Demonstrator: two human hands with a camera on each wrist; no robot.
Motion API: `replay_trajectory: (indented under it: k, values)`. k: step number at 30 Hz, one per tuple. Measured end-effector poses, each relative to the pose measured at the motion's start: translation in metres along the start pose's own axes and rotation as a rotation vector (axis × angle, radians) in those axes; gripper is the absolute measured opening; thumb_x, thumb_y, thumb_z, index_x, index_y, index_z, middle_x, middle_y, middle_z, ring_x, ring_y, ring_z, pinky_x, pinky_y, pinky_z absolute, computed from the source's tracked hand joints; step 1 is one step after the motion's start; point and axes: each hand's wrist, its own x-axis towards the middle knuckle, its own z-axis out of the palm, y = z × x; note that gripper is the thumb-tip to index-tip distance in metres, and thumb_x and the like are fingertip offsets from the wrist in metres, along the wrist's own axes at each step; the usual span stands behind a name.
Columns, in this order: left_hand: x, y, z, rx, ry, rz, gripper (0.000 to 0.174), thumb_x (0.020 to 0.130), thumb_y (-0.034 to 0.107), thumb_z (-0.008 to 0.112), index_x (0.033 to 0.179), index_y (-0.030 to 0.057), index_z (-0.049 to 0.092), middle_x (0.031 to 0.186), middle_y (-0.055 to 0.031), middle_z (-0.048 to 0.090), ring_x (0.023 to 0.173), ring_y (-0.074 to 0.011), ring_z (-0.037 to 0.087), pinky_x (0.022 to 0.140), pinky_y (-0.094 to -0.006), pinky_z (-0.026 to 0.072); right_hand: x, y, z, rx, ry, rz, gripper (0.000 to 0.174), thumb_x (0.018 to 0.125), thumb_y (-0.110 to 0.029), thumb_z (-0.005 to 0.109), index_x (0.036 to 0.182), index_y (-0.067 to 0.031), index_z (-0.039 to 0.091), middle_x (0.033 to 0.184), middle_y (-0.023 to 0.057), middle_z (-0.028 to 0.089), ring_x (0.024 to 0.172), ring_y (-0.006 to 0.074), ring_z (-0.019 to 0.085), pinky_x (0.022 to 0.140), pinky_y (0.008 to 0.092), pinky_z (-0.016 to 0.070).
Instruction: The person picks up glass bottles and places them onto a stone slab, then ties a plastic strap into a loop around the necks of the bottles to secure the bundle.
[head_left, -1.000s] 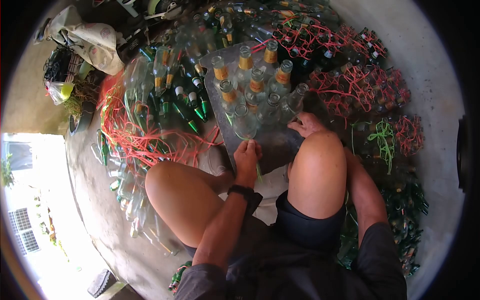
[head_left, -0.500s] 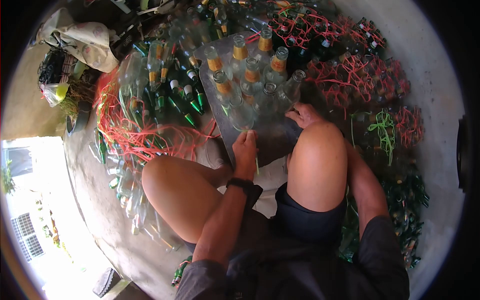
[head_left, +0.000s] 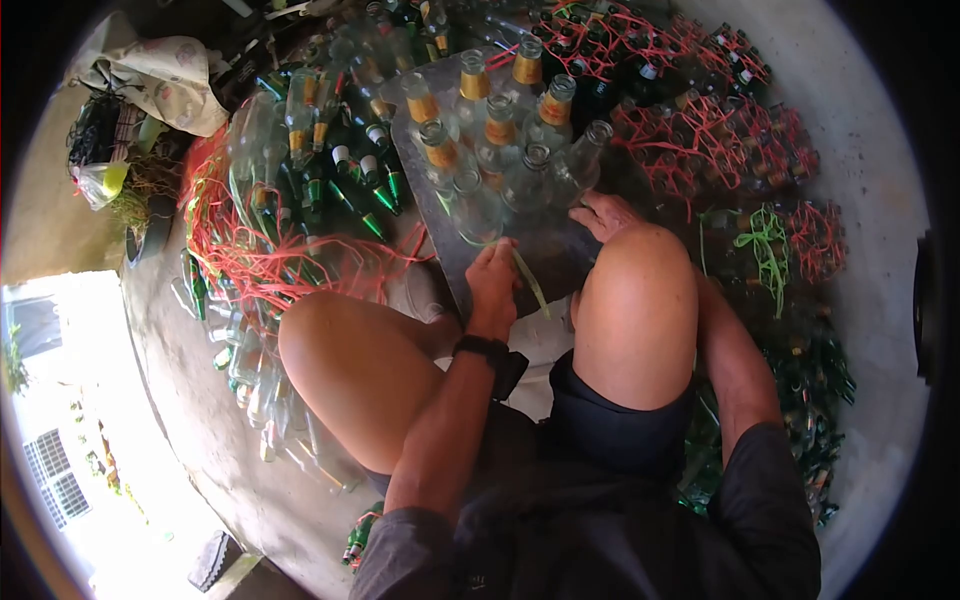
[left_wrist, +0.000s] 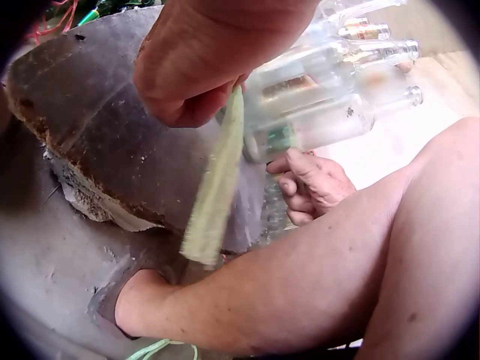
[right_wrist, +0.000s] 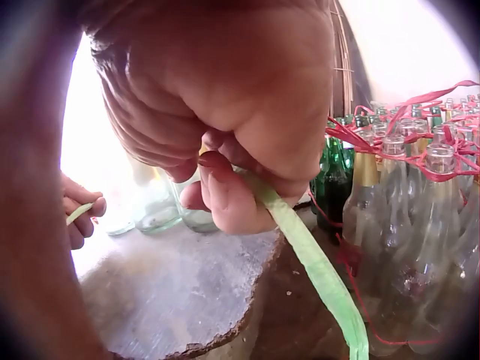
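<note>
A group of clear glass bottles, several with gold neck labels, stands upright on a dark stone-like slab. At the near side of the group, my left hand pinches a flat green strap between thumb and fingers, its loose tail hanging down. On the right, beside the last bottle, my right hand curls its fingers round the green strap, whose other tail runs down past the slab's edge. Low around the bottles' bases, part of the strap is hidden.
Bundles of bottles bound with red strap stand at right. Loose red straps lie over bottles at left, near green bottles. A green strap knot sits at far right. My knees flank the slab.
The slab and bottles sit higher in the head view as the view tips. The strap tail at my left hand has swung out to the right. Both hands keep their hold.
</note>
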Motion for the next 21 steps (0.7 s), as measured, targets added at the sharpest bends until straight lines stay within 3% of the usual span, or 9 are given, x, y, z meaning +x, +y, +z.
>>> replay_trajectory:
  k: [1, 4, 8, 13, 18, 21]
  values:
    - [-0.001, 0.001, 0.001, -0.020, -0.006, -0.002, 0.021, 0.100, 0.022, 0.062, 0.096, 0.0027, 0.071, 0.066, 0.0031, 0.049, 0.053, -0.0066, 0.043, 0.047, -0.0247, 0.0360, 0.000, 0.000, 0.000, 0.020, -0.031, 0.009, 0.042, 0.098, -0.022, 0.060, 0.131, 0.0021, 0.053, 0.118, 0.0283, 0.066, 0.111, 0.0483, 0.060, 0.095, 0.0516, 0.0478]
    - [-0.002, 0.001, 0.004, -0.048, -0.008, -0.013, 0.021, 0.100, 0.022, 0.062, 0.097, 0.0029, 0.070, 0.065, 0.0023, 0.050, 0.052, -0.0069, 0.044, 0.046, -0.0245, 0.0357, -0.002, 0.000, -0.001, 0.017, -0.059, 0.039, 0.045, 0.098, -0.023, 0.061, 0.135, -0.0004, 0.051, 0.120, 0.0274, 0.065, 0.114, 0.0478, 0.059, 0.096, 0.0507, 0.0475]
    - [-0.005, -0.001, 0.008, -0.022, 0.014, -0.043, 0.021, 0.100, 0.023, 0.062, 0.098, 0.0029, 0.070, 0.067, 0.0011, 0.054, 0.051, -0.0079, 0.046, 0.046, -0.0241, 0.0365, -0.008, 0.009, 0.003, 0.128, 0.024, -0.131, 0.036, 0.098, -0.024, 0.060, 0.127, -0.0021, 0.056, 0.114, 0.0254, 0.066, 0.109, 0.0468, 0.060, 0.092, 0.0507, 0.0479]
    - [-0.014, -0.010, 0.009, 0.009, -0.043, -0.048, 0.021, 0.100, 0.023, 0.063, 0.101, 0.0036, 0.070, 0.073, -0.0012, 0.062, 0.050, -0.0080, 0.047, 0.046, -0.0248, 0.0403, -0.013, 0.026, 0.009, -0.006, 0.048, -0.057, 0.025, 0.099, -0.025, 0.060, 0.101, -0.0007, 0.058, 0.092, 0.0220, 0.062, 0.093, 0.0446, 0.060, 0.080, 0.0516, 0.0464]
    - [-0.018, -0.016, 0.019, -0.008, -0.093, -0.059, 0.021, 0.101, 0.024, 0.063, 0.105, 0.0040, 0.069, 0.083, -0.0051, 0.070, 0.052, -0.0074, 0.048, 0.048, -0.0252, 0.0450, -0.023, -0.004, -0.009, 0.045, -0.102, 0.148, 0.027, 0.099, -0.028, 0.061, 0.103, -0.0008, 0.060, 0.094, 0.0208, 0.063, 0.097, 0.0415, 0.060, 0.081, 0.0488, 0.0466]
    - [-0.023, -0.013, 0.031, -0.029, -0.116, -0.098, 0.021, 0.102, 0.024, 0.061, 0.108, 0.0041, 0.067, 0.088, -0.0061, 0.072, 0.055, -0.0076, 0.050, 0.052, -0.0255, 0.0467, -0.021, 0.032, 0.015, 0.024, -0.091, 0.237, 0.029, 0.099, -0.029, 0.062, 0.110, -0.0023, 0.063, 0.098, 0.0175, 0.065, 0.100, 0.0369, 0.061, 0.084, 0.0456, 0.0486]
